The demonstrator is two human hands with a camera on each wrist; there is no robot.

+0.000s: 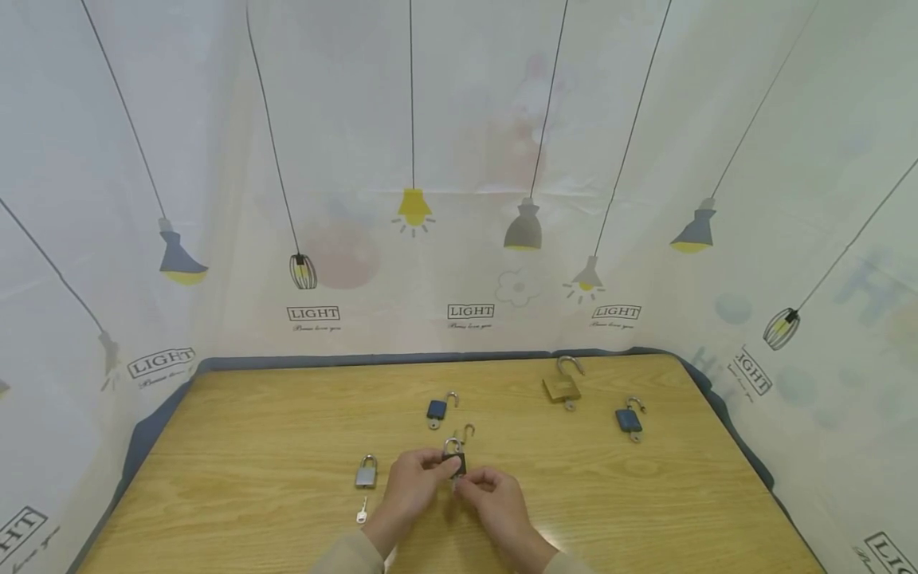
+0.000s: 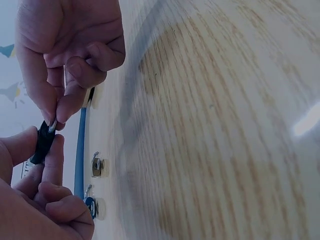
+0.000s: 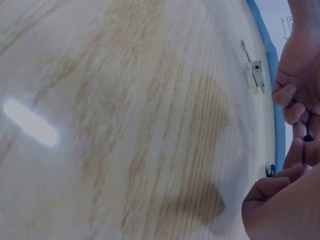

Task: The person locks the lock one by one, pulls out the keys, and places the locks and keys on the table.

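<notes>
Over the front middle of the wooden table [image 1: 251,446], my left hand [image 1: 412,482] grips a small black padlock [image 1: 460,460] between thumb and fingers. Its silver shackle points away from me. My right hand [image 1: 498,502] is at the near end of the padlock. There, as the left wrist view shows, its thumb and forefinger pinch a silver key [image 2: 52,125] at the lock's body. The fingers hide much of the key and part of the lock. Left of my hands, a silver padlock [image 1: 366,477] lies with its shackle closed, a loose key [image 1: 362,510] just in front of it.
Behind my hands lie a blue padlock [image 1: 436,410] and a small brass-coloured padlock [image 1: 461,436], partly hidden. Farther right are a large brass padlock [image 1: 562,388] and another blue padlock [image 1: 628,420], shackles open, keys inserted. A printed curtain [image 1: 387,319] surrounds the table's far sides.
</notes>
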